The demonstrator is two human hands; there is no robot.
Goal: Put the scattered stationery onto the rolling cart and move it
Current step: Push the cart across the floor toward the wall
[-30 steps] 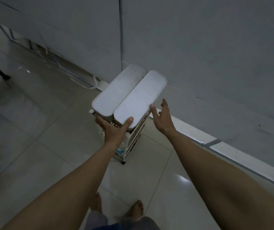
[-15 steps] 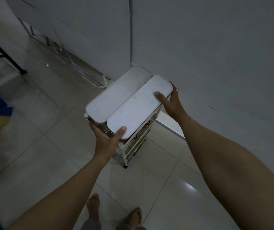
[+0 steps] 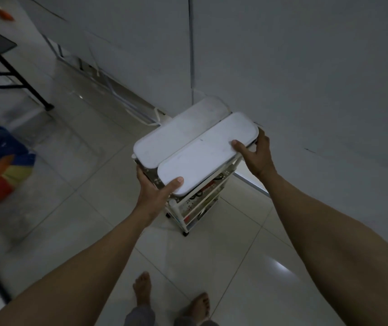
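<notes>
Both hands gripped the cart's top.
The left hand (image 3: 154,188) and right hand (image 3: 256,154) clasped the rolling cart (image 3: 195,154), its long axis running from lower left to upper right.

The wall (image 3: 306,67) rises just beside the rolling cart (image 3: 195,149) on its far and right sides. Open tiled floor (image 3: 82,189) lies left and near; a colourful bag (image 3: 2,165) and black frame (image 3: 24,84) stand well left.

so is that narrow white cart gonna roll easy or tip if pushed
Probably rolls easily: the cart stands on small casters on smooth tile floor. Tall and narrow, so likely tippy if shoved high; left hand and right hand gripping its top should steady it.
</notes>
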